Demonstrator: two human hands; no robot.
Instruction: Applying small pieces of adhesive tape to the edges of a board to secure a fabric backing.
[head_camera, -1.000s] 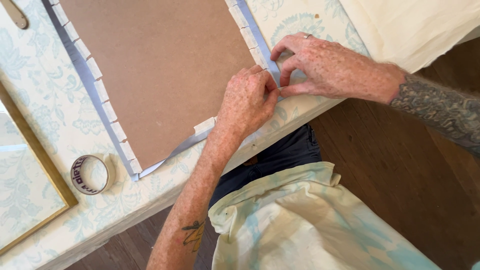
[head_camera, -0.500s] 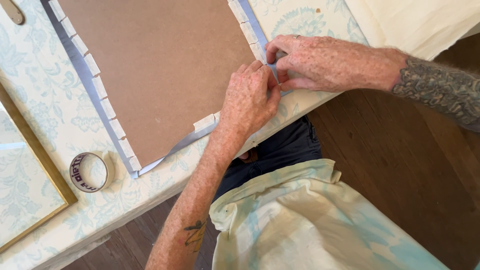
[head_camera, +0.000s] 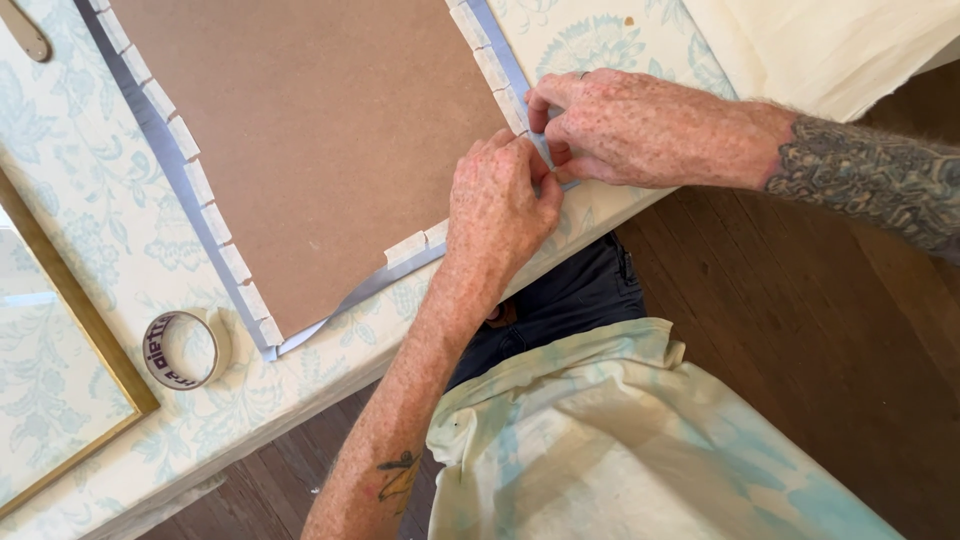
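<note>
Both hands are meeting at the brown board's (head_camera: 320, 150) lower right corner, centre frame: left hand (head_camera: 497, 205) pressing flat, right hand (head_camera: 625, 125) grip pinching a tape strip (head_camera: 545, 150) on the desk (head_camera: 60, 210).

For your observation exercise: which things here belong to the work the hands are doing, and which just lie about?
In use: left hand, right hand, brown board, tape strips along its edges, grey border.

Lying about: tape roll, gold frame, cream cloth.

1 head view, close, steeply downward
</note>
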